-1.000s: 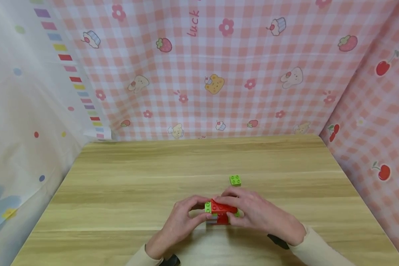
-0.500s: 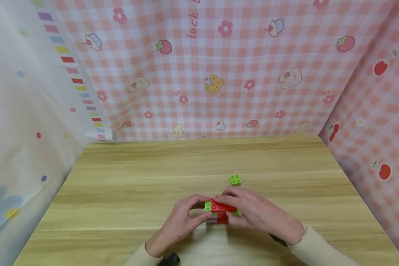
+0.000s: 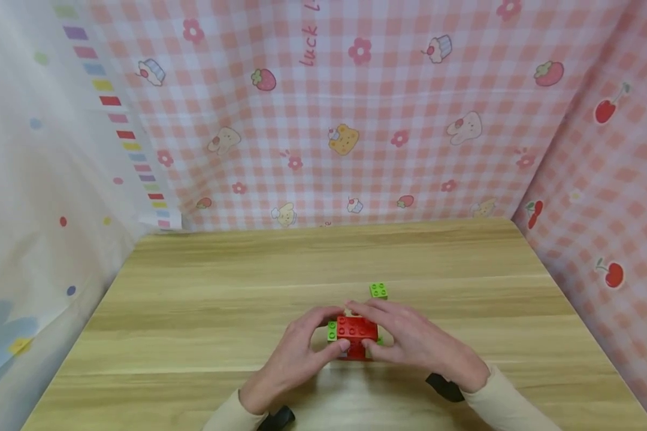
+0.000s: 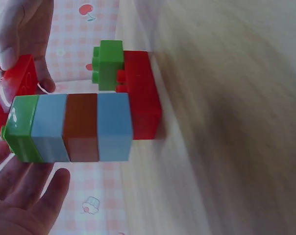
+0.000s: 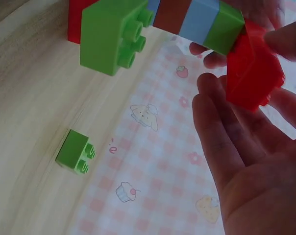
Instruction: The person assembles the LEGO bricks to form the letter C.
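Observation:
A toy-brick build stands on the table. In the left wrist view its column of a green brick (image 4: 22,127), blue, brown and blue rises from a red base brick (image 4: 143,95), with another green brick (image 4: 111,65) on the base's other end. At the top, a red brick (image 3: 357,327) sits tilted against the column's green end. My right hand (image 3: 417,338) holds this red brick, thumb on its near face, fingers behind. My left hand (image 3: 299,346) curves round the build's upper left, its thumb overlapping the red brick's lower corner, fingers behind.
A loose green brick (image 3: 378,291) lies on the wooden table (image 3: 221,287), just beyond the right hand. A pink checked cloth (image 3: 313,108) hangs behind the table, with more patterned cloth at both sides.
The red brick has turned, so more of its studded top faces me. My right fingers have lifted off its top towards the back edge. The left hand stays nearly in place.

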Tool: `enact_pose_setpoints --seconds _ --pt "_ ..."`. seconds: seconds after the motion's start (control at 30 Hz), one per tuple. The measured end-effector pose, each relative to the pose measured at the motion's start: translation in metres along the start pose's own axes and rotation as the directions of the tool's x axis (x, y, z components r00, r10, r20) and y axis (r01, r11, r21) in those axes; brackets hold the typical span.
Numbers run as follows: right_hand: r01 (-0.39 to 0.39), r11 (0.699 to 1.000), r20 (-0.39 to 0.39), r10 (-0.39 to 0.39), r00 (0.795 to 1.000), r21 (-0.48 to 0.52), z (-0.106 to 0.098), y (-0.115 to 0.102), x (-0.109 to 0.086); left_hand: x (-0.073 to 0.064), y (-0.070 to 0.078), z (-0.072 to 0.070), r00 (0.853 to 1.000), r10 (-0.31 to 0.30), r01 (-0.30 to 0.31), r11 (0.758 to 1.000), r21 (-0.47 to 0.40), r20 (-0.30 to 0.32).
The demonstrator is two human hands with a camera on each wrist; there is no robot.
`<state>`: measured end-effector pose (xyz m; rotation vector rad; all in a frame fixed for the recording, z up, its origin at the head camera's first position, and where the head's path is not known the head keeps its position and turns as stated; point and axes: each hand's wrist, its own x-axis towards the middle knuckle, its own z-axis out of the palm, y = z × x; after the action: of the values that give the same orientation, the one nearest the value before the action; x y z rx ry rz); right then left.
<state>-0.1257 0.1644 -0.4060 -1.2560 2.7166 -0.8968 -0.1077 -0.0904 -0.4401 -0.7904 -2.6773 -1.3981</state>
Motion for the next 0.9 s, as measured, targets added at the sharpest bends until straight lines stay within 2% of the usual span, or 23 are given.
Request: enact_pose_setpoints --seconds 0.2,0.37,0.47,0.57,0.67,0.8,0.9 --pt "-0.042 0.997 -0.074 0.047 0.996 0.066 -0.011 0.016 -0.011 0.01 -0.001 0.001 0.99 0.135 -0.134 0.991 0.021 -0.033" --pt "-0.028 0.999 -0.175 0.034 0.984 0.037 -0.016 0.043 -0.012 0.011 -0.004 0.004 0.987 0.15 -0.152 0.988 -0.036 -0.05" --pt "-0.051 0.999 -0.194 0.046 0.98 -0.017 -0.017 0.058 -0.01 0.011 -0.004 0.005 0.987 0.15 -0.153 0.986 -0.068 -0.05" --pt "-0.105 0.994 -0.154 0.097 0.983 -0.043 -0.016 0.067 -0.005 0.011 -0.004 0.007 0.987 0.151 -0.156 0.984 -0.082 -0.056" --pt "-0.171 0.984 -0.08 0.168 0.983 -0.038 -0.014 0.072 0.002 0.011 -0.005 0.009 0.984 0.166 -0.171 0.982 -0.081 -0.064" --pt "-0.245 0.969 0.016 0.245 0.969 -0.034 -0.01 0.078 0.013 0.011 -0.005 0.009 0.981 0.18 -0.184 0.98 -0.07 -0.071" --pt "-0.27 0.962 0.063 0.271 0.96 -0.024 -0.006 0.085 0.022 0.011 -0.006 0.009 0.982 0.174 -0.179 0.982 -0.067 -0.074"
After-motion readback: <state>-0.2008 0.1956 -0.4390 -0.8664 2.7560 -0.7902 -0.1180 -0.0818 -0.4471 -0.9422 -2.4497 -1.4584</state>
